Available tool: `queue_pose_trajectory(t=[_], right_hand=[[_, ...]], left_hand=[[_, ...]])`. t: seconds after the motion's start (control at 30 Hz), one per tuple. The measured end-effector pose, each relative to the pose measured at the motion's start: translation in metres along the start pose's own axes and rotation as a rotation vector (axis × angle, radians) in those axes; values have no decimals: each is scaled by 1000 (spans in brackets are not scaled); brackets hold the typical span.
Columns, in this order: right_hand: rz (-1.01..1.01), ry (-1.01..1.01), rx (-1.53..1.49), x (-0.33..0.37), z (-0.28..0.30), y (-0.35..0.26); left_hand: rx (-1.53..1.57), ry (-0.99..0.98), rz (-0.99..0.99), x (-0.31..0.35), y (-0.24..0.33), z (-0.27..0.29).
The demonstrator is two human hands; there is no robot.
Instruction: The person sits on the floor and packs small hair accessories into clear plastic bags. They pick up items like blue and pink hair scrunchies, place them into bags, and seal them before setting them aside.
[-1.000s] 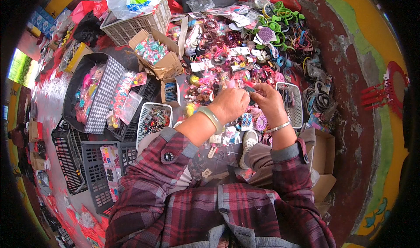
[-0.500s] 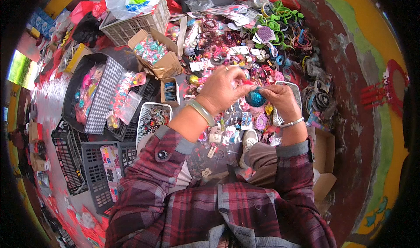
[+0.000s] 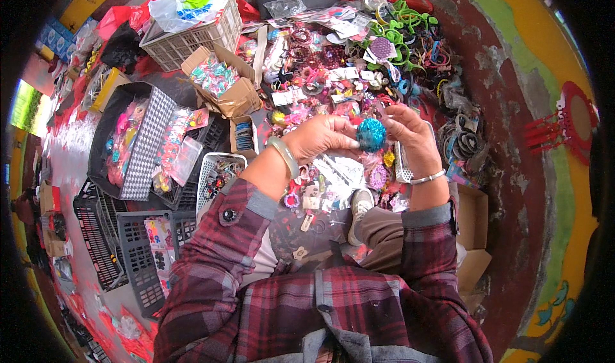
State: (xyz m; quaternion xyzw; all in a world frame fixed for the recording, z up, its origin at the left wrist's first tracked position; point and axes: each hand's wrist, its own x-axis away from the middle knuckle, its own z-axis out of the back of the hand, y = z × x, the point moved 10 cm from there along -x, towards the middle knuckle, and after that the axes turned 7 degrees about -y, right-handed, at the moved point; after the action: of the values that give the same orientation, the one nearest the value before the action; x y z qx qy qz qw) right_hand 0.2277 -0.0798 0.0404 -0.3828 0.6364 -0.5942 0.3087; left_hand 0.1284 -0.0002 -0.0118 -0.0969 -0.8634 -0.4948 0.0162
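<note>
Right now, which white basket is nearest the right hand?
The right basket, partly hidden behind the right hand; the left basket is beside the left sleeve.

Your shirt point(image 3: 272, 312) is a plaid of dark red, grey and near-black. Its left sleeve point(image 3: 208, 254) and right sleeve point(image 3: 423, 254) finish in plain grey turned-back cuffs point(image 3: 426, 217); a round dark button point(image 3: 229, 215) sits close to the left one. A second dark button is set on your front placket point(image 3: 323, 286). You wear a smooth, pale greenish bangle point(image 3: 284, 158) on the left, a narrow silver-coloured bracelet point(image 3: 428, 178) on the right, brownish-grey trousers point(image 3: 382, 230) and a pale shoe point(image 3: 360, 210).
</note>
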Motion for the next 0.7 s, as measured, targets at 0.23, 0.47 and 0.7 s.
queue_pose_trajectory(t=[0.23, 0.47, 0.7], right_hand=[[5, -88, -6, 1, -8, -1], [143, -52, 127, 0, -17, -9], [199, 8, 528, 6, -22, -22]], left_hand=[[107, -68, -18, 4, 9, -19], [27, -5, -87, -3, 5, -12], [-675, 142, -291, 5, 39, -12]])
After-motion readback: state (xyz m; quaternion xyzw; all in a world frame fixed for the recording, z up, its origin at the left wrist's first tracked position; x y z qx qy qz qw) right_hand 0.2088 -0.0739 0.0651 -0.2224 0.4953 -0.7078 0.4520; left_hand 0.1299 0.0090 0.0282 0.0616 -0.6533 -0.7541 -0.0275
